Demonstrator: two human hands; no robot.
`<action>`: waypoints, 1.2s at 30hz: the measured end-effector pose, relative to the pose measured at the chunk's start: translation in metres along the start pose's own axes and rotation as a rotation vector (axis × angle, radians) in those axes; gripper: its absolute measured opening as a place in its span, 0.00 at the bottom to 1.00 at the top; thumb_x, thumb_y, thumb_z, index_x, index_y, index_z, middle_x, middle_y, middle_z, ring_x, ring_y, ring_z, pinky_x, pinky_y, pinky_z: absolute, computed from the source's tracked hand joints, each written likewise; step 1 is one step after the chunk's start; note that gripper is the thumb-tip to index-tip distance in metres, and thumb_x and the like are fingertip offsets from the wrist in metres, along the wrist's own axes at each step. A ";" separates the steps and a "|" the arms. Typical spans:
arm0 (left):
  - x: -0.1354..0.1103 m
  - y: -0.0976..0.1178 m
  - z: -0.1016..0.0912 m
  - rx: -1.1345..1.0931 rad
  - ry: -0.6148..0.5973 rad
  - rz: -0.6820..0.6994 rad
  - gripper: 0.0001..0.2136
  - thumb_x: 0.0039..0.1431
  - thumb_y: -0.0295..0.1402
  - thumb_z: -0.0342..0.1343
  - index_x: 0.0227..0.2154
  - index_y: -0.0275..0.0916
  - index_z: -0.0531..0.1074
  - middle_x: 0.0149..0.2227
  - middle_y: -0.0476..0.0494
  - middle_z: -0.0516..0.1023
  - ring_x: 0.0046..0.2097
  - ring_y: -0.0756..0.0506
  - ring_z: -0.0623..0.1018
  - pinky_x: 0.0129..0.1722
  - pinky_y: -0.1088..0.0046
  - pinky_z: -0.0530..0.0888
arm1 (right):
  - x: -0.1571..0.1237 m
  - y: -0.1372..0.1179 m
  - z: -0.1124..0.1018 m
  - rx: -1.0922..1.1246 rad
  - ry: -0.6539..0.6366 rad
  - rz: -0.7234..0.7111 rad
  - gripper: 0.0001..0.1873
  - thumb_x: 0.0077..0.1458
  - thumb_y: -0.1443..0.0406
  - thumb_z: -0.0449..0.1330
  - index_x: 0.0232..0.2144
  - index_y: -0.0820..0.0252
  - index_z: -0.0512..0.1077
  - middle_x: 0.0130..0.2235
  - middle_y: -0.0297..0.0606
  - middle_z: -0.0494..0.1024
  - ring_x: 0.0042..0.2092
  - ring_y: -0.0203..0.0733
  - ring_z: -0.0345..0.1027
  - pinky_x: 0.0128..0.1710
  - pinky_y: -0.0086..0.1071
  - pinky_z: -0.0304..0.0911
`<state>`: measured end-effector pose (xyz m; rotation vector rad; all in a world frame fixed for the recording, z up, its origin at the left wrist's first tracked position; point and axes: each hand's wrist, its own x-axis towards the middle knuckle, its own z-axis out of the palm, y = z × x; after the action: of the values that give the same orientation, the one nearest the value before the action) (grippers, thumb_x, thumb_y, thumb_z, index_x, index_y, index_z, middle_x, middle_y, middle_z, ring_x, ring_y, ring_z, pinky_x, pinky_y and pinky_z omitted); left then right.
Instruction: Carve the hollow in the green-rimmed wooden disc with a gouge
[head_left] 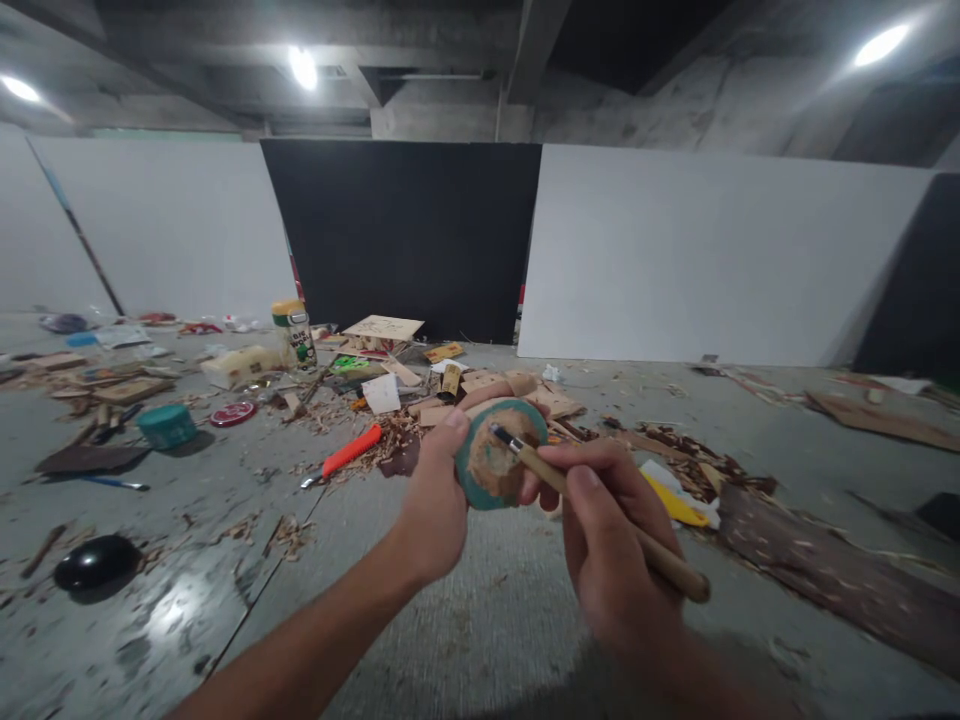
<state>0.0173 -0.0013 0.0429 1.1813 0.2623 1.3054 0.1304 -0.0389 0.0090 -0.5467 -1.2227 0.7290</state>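
Observation:
My left hand (433, 495) is closed around a round wooden piece (499, 460) with a teal painted rim and a bare carved face, held up in front of me. My right hand (607, 540) grips a carving tool (600, 520) with a light wooden handle. Its dark metal tip rests on the upper part of the bare wood face. Both hands hover above a grey concrete floor.
Wood chips and scraps litter the floor (480, 620) ahead. An orange-handled knife (349, 453), a teal round tin (166, 426), a yellow-capped can (293, 335), a black rounded object (96, 562) and a yellow sheet (675, 500) lie around. Dark bark strips (825, 570) lie right. White and black panels stand behind.

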 end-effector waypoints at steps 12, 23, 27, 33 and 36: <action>-0.010 -0.009 0.005 -0.116 0.112 0.064 0.21 0.56 0.42 0.51 0.47 0.36 0.74 0.41 0.36 0.81 0.46 0.36 0.79 0.43 0.59 0.76 | -0.009 -0.008 0.001 -0.058 -0.049 -0.028 0.09 0.65 0.63 0.58 0.42 0.45 0.78 0.35 0.29 0.81 0.40 0.36 0.74 0.45 0.31 0.68; 0.001 0.002 -0.006 -0.099 0.012 0.038 0.23 0.56 0.42 0.45 0.46 0.34 0.74 0.45 0.34 0.80 0.46 0.35 0.79 0.40 0.59 0.77 | 0.017 -0.013 -0.002 0.286 -0.016 0.259 0.08 0.59 0.57 0.63 0.33 0.49 0.81 0.29 0.30 0.82 0.33 0.33 0.75 0.36 0.25 0.69; 0.005 0.005 -0.009 -0.138 0.003 -0.064 0.26 0.56 0.42 0.43 0.50 0.31 0.71 0.43 0.32 0.80 0.44 0.35 0.79 0.35 0.61 0.77 | 0.019 -0.020 -0.007 0.107 -0.035 0.174 0.10 0.62 0.64 0.58 0.33 0.50 0.79 0.28 0.31 0.82 0.32 0.35 0.75 0.36 0.28 0.70; 0.004 0.004 -0.010 -0.125 0.014 -0.079 0.27 0.55 0.42 0.45 0.52 0.30 0.69 0.42 0.31 0.79 0.39 0.37 0.79 0.29 0.65 0.76 | 0.016 -0.031 -0.013 -0.369 -0.052 -0.032 0.07 0.61 0.66 0.59 0.37 0.50 0.78 0.34 0.33 0.82 0.34 0.39 0.76 0.35 0.33 0.72; 0.003 0.006 -0.012 -0.091 0.046 -0.091 0.28 0.55 0.43 0.45 0.52 0.29 0.69 0.41 0.31 0.79 0.38 0.37 0.79 0.28 0.65 0.76 | 0.018 -0.034 -0.017 -0.427 -0.110 -0.057 0.08 0.61 0.65 0.61 0.39 0.48 0.79 0.37 0.33 0.83 0.37 0.39 0.77 0.37 0.31 0.72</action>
<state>0.0062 0.0066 0.0440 1.0521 0.2839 1.2533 0.1572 -0.0471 0.0405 -0.8262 -1.5022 0.4532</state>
